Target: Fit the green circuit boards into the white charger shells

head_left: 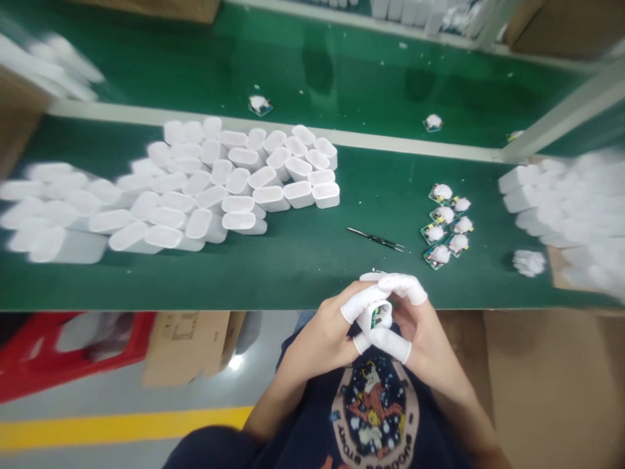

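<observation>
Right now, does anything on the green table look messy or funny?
Yes, a little. Small white bits are scattered over the green table, which looks messy. Also, one board sits alone beyond the white strip, away from the group of boards on the near side. Nothing looks clearly broken.

Electronics workshop: circuit boards [433, 233] on green bench [303, 267]

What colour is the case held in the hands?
The case is white, best seen in the head view.
</observation>
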Demonstrator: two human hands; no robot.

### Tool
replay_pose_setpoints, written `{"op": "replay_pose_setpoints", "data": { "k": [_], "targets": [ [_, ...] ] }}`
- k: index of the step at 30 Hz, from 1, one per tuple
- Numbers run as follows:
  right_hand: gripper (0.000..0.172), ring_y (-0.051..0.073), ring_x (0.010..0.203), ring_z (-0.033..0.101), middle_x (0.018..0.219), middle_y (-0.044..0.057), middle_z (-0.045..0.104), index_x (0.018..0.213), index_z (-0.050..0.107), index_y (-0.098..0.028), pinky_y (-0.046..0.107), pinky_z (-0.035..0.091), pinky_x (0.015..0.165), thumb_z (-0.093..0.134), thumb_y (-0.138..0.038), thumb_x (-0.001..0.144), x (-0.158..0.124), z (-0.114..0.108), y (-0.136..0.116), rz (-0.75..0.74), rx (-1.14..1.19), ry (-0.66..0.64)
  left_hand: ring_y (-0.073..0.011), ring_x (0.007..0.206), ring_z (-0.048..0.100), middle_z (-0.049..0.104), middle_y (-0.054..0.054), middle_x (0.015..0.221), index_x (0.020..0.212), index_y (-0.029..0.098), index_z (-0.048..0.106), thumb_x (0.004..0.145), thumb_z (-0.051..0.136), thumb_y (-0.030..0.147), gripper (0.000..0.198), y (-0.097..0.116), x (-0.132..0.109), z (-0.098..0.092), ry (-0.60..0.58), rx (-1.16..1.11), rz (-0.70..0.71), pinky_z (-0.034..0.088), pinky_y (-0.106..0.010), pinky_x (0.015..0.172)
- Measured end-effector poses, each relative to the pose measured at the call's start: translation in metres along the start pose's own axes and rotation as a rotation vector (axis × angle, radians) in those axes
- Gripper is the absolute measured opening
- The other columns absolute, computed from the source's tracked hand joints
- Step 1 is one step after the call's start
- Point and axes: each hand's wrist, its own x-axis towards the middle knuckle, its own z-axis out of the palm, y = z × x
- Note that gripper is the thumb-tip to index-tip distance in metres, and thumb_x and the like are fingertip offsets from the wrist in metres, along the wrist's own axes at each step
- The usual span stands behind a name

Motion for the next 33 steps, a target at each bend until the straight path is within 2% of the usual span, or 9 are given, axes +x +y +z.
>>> {"op": "replay_pose_setpoints", "data": {
  "k": [2, 6, 8, 14, 19, 22, 27, 30, 33],
  "targets": [
    [0.044, 0.027, 0.132, 0.065, 0.143, 0.009, 0.065, 0.120, 0.065, -0.028, 0.043, 0.050, 0.118, 0.090, -0.031, 0.084, 0.001, -0.003, 0.002, 0.019, 0.022, -0.011, -0.0270, 0.123, 0.073, 0.070, -0.015, 0.138, 0.152, 0.026, 0.051, 0.095, 0.068, 0.013, 0.061, 0.001, -0.001, 0.001, 0.017, -0.006, -0.013, 0.062, -0.031, 0.097],
    [0.059, 0.029, 0.130, 0.068, 0.143, 0.010, 0.066, 0.130, 0.064, -0.029, 0.045, 0.055, 0.113, 0.092, -0.042, 0.081, -0.002, -0.018, 0.008, 0.110, 0.259, -0.187, -0.0290, 0.124, 0.072, 0.072, -0.014, 0.135, 0.149, 0.028, 0.055, 0.093, 0.079, 0.027, 0.061, 0.001, -0.004, 0.004, 0.019, -0.184, -0.008, 0.061, -0.035, 0.099],
    [0.061, 0.029, 0.128, 0.070, 0.138, 0.010, 0.069, 0.135, 0.062, -0.031, 0.046, 0.057, 0.110, 0.090, -0.043, 0.083, -0.005, -0.025, 0.012, 0.162, 0.365, -0.229, -0.0291, 0.122, 0.073, 0.072, -0.013, 0.134, 0.148, 0.029, 0.057, 0.091, 0.082, 0.030, 0.062, 0.000, -0.005, 0.006, -0.009, -0.276, -0.043, 0.062, -0.036, 0.099],
    [0.058, 0.027, 0.123, 0.073, 0.127, 0.007, 0.074, 0.130, 0.063, -0.031, 0.042, 0.061, 0.106, 0.093, -0.039, 0.080, -0.008, -0.025, 0.013, 0.198, 0.389, -0.121, -0.0284, 0.119, 0.074, 0.071, -0.013, 0.136, 0.152, 0.030, 0.054, 0.092, 0.081, 0.032, 0.066, 0.001, -0.001, 0.005, -0.082, -0.289, -0.102, 0.063, -0.037, 0.098],
    [0.049, 0.028, 0.124, 0.072, 0.130, 0.008, 0.072, 0.124, 0.065, -0.029, 0.043, 0.061, 0.105, 0.089, -0.045, 0.085, -0.009, -0.016, 0.004, 0.141, 0.276, -0.055, -0.0277, 0.123, 0.073, 0.068, -0.015, 0.141, 0.156, 0.029, 0.050, 0.095, 0.076, 0.024, 0.066, 0.008, 0.002, 0.002, -0.104, -0.184, -0.053, 0.062, -0.036, 0.100],
    [0.051, 0.030, 0.124, 0.071, 0.131, 0.010, 0.072, 0.127, 0.065, -0.028, 0.043, 0.062, 0.104, 0.087, -0.048, 0.085, -0.007, -0.015, 0.003, 0.111, 0.152, -0.029, -0.0272, 0.127, 0.070, 0.068, -0.015, 0.142, 0.156, 0.030, 0.049, 0.095, 0.075, 0.018, 0.068, 0.007, 0.002, 0.004, -0.077, -0.160, -0.011, 0.061, -0.036, 0.103],
    [0.057, 0.031, 0.119, 0.073, 0.132, 0.011, 0.072, 0.133, 0.065, -0.027, 0.041, 0.064, 0.098, 0.081, -0.059, 0.088, 0.001, -0.021, 0.003, 0.056, 0.040, -0.063, -0.0284, 0.128, 0.070, 0.070, -0.013, 0.142, 0.154, 0.030, 0.052, 0.094, 0.079, 0.027, 0.066, 0.001, 0.003, 0.009, -0.034, -0.205, -0.069, 0.060, -0.038, 0.106],
    [0.066, 0.030, 0.112, 0.076, 0.130, 0.012, 0.074, 0.140, 0.063, -0.025, 0.039, 0.065, 0.096, 0.087, -0.050, 0.084, 0.001, -0.025, 0.001, 0.063, -0.102, -0.091, -0.0285, 0.125, 0.071, 0.069, -0.013, 0.143, 0.153, 0.030, 0.053, 0.095, 0.078, 0.030, 0.063, 0.000, 0.003, 0.010, -0.051, -0.181, -0.096, 0.061, -0.037, 0.103],
    [0.060, 0.026, 0.101, 0.079, 0.123, 0.009, 0.077, 0.141, 0.065, -0.024, 0.036, 0.066, 0.092, 0.086, -0.041, 0.087, -0.001, -0.027, -0.003, 0.051, -0.163, -0.101, -0.0275, 0.118, 0.074, 0.069, -0.014, 0.140, 0.152, 0.029, 0.054, 0.095, 0.077, 0.029, 0.062, 0.003, 0.004, 0.009, -0.073, -0.177, -0.078, 0.062, -0.035, 0.096]
  ]
}}
